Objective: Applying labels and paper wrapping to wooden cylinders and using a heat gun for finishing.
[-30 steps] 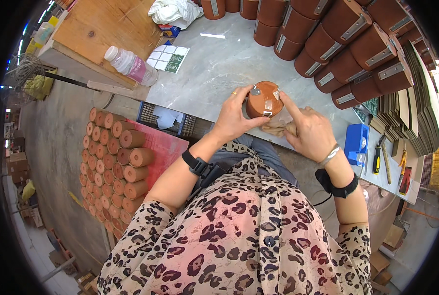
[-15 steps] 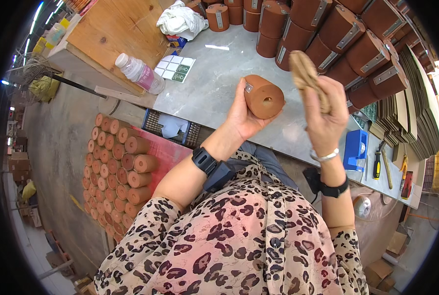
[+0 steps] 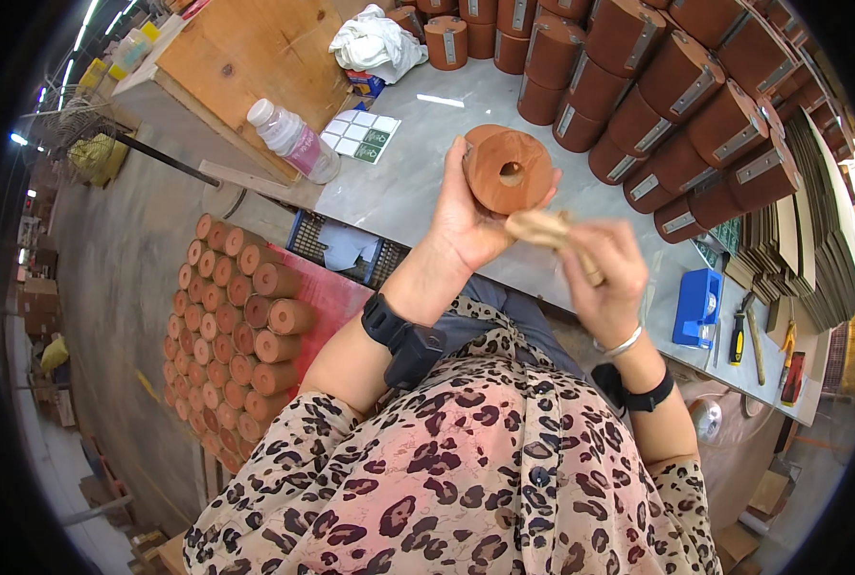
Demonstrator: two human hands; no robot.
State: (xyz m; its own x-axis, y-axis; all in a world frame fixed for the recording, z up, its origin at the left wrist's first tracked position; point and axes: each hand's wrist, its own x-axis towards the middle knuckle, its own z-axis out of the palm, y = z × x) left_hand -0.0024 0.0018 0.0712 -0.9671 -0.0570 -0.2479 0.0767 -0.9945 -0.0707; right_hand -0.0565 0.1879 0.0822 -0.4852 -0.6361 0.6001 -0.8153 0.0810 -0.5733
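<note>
My left hand (image 3: 464, 222) cradles a reddish-brown wooden-looking cylinder (image 3: 533, 161) above the table, fingers wrapped round its side. The cylinder's round end, with a hole in the middle, faces me. My right hand (image 3: 607, 273), blurred by motion, grips a folded tan cloth (image 3: 540, 228). The cloth is at the cylinder's lower right edge, close to my left palm; whether they touch, I cannot tell.
Stacked brown cylinders with metal strips (image 3: 652, 125) line the table's back. More bare cylinders (image 3: 226, 326) are piled at left. A bottle (image 3: 303, 153), a sticker sheet (image 3: 362, 134), a blue dispenser (image 3: 697, 307), a screwdriver (image 3: 738, 335) and cardboard sheets (image 3: 782, 230) lie around.
My right hand has brought the cloth down and left to the cylinder. My left hand has tilted the cylinder, so its holed end faces me more and the metal strip no longer shows.
</note>
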